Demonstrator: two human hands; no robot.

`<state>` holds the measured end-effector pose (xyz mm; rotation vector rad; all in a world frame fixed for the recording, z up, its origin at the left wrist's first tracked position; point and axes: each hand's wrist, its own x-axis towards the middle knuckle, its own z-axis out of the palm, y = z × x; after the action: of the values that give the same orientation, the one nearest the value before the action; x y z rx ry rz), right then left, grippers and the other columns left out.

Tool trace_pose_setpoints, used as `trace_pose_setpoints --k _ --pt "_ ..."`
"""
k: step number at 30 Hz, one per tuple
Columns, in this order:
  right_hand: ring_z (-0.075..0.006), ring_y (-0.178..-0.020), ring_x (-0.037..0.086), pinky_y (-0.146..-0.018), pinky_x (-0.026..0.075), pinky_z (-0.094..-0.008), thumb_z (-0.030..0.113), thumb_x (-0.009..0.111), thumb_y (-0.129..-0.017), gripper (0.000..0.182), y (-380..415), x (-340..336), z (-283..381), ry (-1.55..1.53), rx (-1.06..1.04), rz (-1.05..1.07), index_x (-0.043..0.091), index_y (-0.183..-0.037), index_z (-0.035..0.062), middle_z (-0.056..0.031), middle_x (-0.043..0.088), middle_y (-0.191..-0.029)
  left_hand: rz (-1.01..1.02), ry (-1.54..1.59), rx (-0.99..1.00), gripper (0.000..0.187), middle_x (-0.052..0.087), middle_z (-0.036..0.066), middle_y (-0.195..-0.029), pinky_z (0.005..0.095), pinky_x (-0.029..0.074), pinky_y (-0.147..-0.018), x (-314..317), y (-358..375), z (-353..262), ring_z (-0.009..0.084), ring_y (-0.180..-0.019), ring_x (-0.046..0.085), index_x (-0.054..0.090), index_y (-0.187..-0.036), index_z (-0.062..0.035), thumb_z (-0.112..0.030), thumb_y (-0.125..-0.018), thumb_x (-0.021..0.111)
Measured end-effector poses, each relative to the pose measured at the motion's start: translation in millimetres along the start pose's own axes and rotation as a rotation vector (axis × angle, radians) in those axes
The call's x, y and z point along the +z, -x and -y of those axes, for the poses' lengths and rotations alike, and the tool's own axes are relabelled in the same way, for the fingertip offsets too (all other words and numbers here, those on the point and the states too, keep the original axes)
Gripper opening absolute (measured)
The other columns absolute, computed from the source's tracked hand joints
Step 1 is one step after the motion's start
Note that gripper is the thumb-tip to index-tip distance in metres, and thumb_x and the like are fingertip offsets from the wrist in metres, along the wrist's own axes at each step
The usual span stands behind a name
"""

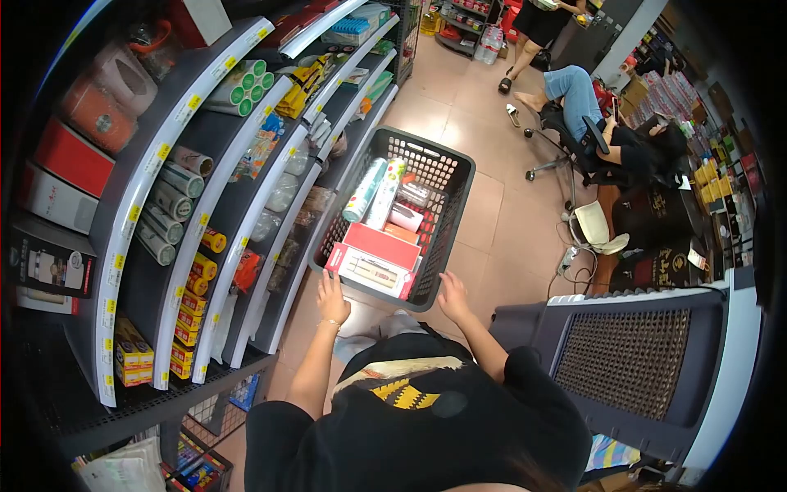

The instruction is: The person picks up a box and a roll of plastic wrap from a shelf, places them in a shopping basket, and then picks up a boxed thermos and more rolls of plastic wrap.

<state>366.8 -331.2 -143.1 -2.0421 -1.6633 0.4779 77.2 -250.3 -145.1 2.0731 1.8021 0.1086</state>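
A dark grey plastic basket (466, 193) with perforated walls is in front of me, beside the shelves. Inside it lie a red and white box (373, 271) at the near end, two wrapped rolls, one with a teal pattern (365, 190) and one white and green (385, 195), a clear plastic pack (416, 193) and a smaller white and red box (405, 216). My left hand (334, 302), a bracelet at its wrist, has its fingers stretched out at the basket's near left corner. Beside the near right corner is my right hand (453, 297), fingers apart and holding nothing.
Store shelves (176, 139) on the left carry rolls, yellow boxes and packets. On the right stands a large grey air cooler (627, 357). Farther back, a person sits in an office chair (566, 143) and another person stands. Cables (574, 275) lie on the tiled floor (475, 205).
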Motion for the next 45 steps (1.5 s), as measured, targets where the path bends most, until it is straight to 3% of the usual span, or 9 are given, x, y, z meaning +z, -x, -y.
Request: trace_pose_setpoints --k 7,12,19,21,23,27,28,35,45 --pt "-0.0368 -0.105 0.042 -0.089 0.036 -0.0402 0.009 0.050 -0.068 0.048 -10 -4 -29 -0.016 -0.123 0.230 0.043 -0.115 0.0000 -0.0217 0.039 -0.121 -0.136 -0.064 -0.077 0.064 0.027 0.013 -0.132 0.0481 0.026 -0.095 3 -8 -9 0.0366 -0.116 0.027 0.037 -0.123 -0.0099 -0.007 -0.062 0.057" --pt "-0.0373 -0.102 0.045 -0.087 0.038 -0.0413 0.011 0.050 -0.070 0.048 -19 -10 -10 0.110 -0.067 0.327 0.043 -0.115 -0.0037 -0.0246 0.041 -0.118 -0.193 -0.067 -0.139 0.042 0.045 0.013 -0.106 0.0450 0.025 -0.087 -13 -37 -24 0.0325 -0.107 0.033 0.048 -0.103 -0.0020 -0.014 -0.064 0.057" --pt "-0.0397 -0.104 0.044 -0.089 0.037 -0.0397 0.012 0.050 -0.070 0.048 -24 3 16 0.085 0.138 0.269 0.042 -0.111 -0.0103 -0.0285 0.040 -0.116 -0.077 0.361 -0.126 0.047 0.050 0.021 -0.103 0.0418 0.033 -0.086 19 -144 -7 0.0336 -0.098 0.045 0.047 -0.104 0.0005 -0.026 -0.068 0.060" --pt "-0.0398 -0.107 0.042 -0.091 0.035 -0.0392 0.012 0.050 -0.070 0.049 -19 4 16 -0.031 0.169 0.181 0.041 -0.113 -0.0106 -0.0289 0.039 -0.118 0.003 0.729 -0.342 0.053 0.054 0.018 -0.101 0.0395 0.040 -0.078 85 -197 20 0.0277 -0.090 0.051 0.048 -0.102 0.0012 -0.036 -0.068 0.064" --pt "-0.0402 -0.110 0.039 -0.093 0.033 -0.0383 0.011 0.050 -0.070 0.050 -13 5 16 -0.080 0.197 0.152 0.039 -0.114 -0.0107 -0.0294 0.034 -0.121 0.375 1.313 -0.766 0.053 0.054 0.012 -0.099 0.0366 0.041 -0.074 4 -188 -33 0.0227 -0.088 0.050 0.049 -0.099 -0.0011 -0.040 -0.067 0.065" --pt "-0.0403 -0.113 0.035 -0.095 0.031 -0.0369 0.010 0.050 -0.071 0.053 6 20 26 -0.094 0.235 0.080 0.036 -0.117 -0.0102 -0.0294 0.026 -0.128 0.246 1.436 -0.800 0.064 0.047 0.009 -0.103 0.0407 0.041 -0.076 45 -229 -38 0.0225 -0.090 0.045 0.038 -0.109 -0.0025 -0.035 -0.064 0.071" --pt "-0.0396 -0.115 0.033 -0.096 0.030 -0.0362 0.010 0.050 -0.071 0.055 8 20 31 -0.093 0.278 0.115 0.033 -0.120 -0.0101 -0.0286 0.021 -0.130 0.319 1.518 -0.829 0.076 0.031 0.012 -0.119 0.0385 0.044 -0.073 53 -240 -34 0.0270 -0.093 0.042 0.031 -0.118 -0.0074 -0.035 -0.061 0.074" --pt "-0.0386 -0.117 0.031 -0.097 0.029 -0.0357 0.012 0.050 -0.072 0.061 7 20 51 -0.032 0.381 0.137 0.026 -0.123 -0.0093 -0.0259 0.018 -0.133 0.222 1.631 -1.074 0.069 0.045 0.010 -0.101 0.0381 0.049 -0.066 65 -258 -33 0.0231 -0.082 0.047 0.034 -0.112 -0.0077 -0.027 -0.061 0.075" --pt "-0.0365 -0.115 0.034 -0.095 0.032 -0.0354 0.012 0.050 -0.072 0.057 9 17 46 -0.095 0.372 0.125 0.031 -0.122 -0.0075 -0.0241 0.021 -0.132 0.059 1.833 -0.999 0.054 0.043 0.013 -0.105 0.0423 0.049 -0.067 19 -238 -68 0.0284 -0.088 0.046 0.044 -0.103 -0.0064 -0.016 -0.060 0.074"
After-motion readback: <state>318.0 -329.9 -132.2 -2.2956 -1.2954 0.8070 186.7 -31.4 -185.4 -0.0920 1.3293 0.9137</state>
